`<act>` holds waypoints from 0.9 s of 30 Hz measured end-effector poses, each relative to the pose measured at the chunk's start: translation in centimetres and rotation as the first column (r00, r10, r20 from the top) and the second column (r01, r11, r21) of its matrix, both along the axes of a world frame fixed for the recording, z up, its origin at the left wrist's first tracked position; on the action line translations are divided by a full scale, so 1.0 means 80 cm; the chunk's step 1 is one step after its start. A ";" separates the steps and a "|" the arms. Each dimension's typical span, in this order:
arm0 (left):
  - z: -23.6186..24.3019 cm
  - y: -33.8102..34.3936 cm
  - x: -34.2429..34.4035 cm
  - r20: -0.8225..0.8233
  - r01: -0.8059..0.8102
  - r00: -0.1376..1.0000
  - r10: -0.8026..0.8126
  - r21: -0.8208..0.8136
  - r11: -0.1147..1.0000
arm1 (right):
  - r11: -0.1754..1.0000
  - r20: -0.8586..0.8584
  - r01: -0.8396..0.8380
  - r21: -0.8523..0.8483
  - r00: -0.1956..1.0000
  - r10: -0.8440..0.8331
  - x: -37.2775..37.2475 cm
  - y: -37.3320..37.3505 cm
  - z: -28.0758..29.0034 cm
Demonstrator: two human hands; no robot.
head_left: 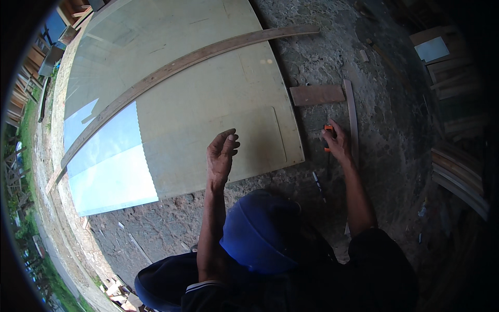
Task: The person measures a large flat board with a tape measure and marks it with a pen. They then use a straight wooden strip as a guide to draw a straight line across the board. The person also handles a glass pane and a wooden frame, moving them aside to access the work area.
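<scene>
My left hand (221,155) is raised over the near part of a large glass sheet (202,78), its fingers curled in toward the thumb. Whatever it may hold is too small to make out. Off the sheet's right edge, my right hand (339,144) is closed round a small orange-and-black tool (327,148). The fingers partly cover that tool, and its exact kind does not show. A long wooden strip (171,68) lies slantwise across the glass. Sky reflects brightly in the sheet's lower left part.
On the rough ground right of the glass lie a short flat board (317,95), a thin wooden strip (352,114) and a pen-like blue-and-white stick (318,186). Stacked boards (460,177) stand at the far right. A blue cap (260,231) fills the lower middle.
</scene>
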State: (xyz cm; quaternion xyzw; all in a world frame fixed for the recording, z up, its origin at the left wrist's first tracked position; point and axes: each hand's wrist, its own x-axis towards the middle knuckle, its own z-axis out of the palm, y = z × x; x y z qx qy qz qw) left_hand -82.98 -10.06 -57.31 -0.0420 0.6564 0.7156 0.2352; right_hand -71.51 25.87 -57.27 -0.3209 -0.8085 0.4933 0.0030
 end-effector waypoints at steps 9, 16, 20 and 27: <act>0.022 0.082 0.044 0.428 -0.127 0.893 -0.143 0.542 0.831 | 0.644 -0.173 -0.702 0.304 0.624 0.762 -0.094 -0.149 0.072; 0.033 0.003 0.006 0.371 -0.243 0.925 0.079 0.420 0.874 | 0.355 -0.022 -0.860 0.367 0.374 0.927 -0.155 -0.232 0.113; 0.001 -0.036 -0.001 0.336 -0.306 0.923 0.188 0.345 0.887 | 0.241 0.025 -0.911 0.335 0.265 0.964 -0.165 -0.264 0.122; 0.018 -0.148 -0.042 0.397 -0.537 0.834 0.384 0.420 0.732 | 0.308 0.103 -0.876 0.371 0.368 0.924 -0.120 -0.170 0.094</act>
